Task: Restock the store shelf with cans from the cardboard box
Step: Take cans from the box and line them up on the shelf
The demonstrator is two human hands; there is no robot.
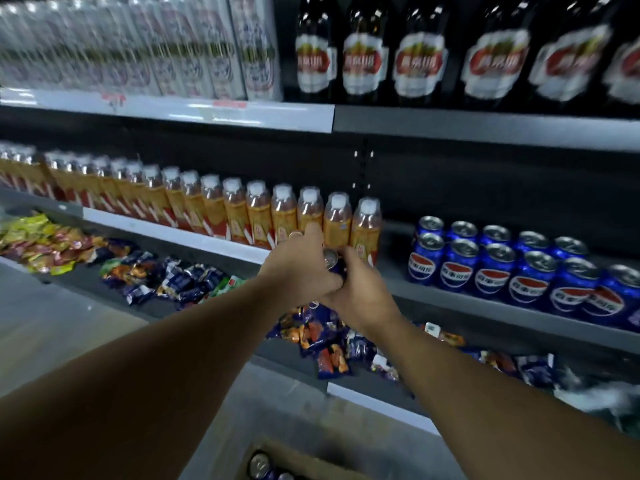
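Store shelf (467,304) is a dark unit with three tiers in view.
- Top tier: white packs (194,57) on the left, too blurred to read. Dark bottles (419,57) with red-and-white labels on the right.
- Middle tier: a row of orange-labelled bottles (235,216) with white caps on the left. Blue Pepsi cans (519,268) on the right, upright, two rows deep. There's a bare gap of shelf between the two groups.
- Bottom tier (381,405): snack packets (180,278) lying loose, yellow and red at far left, mostly blue and orange further right.

Floor (69,323) is grey. A cardboard box (298,459) sits on it at the frame's bottom edge, open, with can tops (259,465) showing inside.
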